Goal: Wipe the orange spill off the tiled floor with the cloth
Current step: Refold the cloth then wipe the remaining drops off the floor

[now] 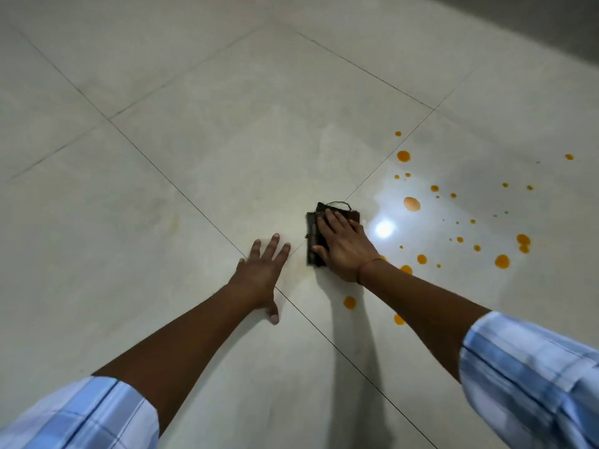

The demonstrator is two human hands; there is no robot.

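A dark folded cloth [311,236] lies flat on the pale tiled floor [227,140] near the middle of the view. My right hand [340,246] presses down on top of it, fingers spread over the cloth. Orange spill drops [411,204] are scattered to the right of the cloth, with several more near my right wrist and one [349,302] below it. My left hand [261,273] rests flat on the floor just left of the cloth, fingers apart and holding nothing.
Dark grout lines [162,171] cross under my hands. A bright light reflection [384,229] shines on the wet tile right of the cloth. A grey wall base [551,27] runs along the top right corner.
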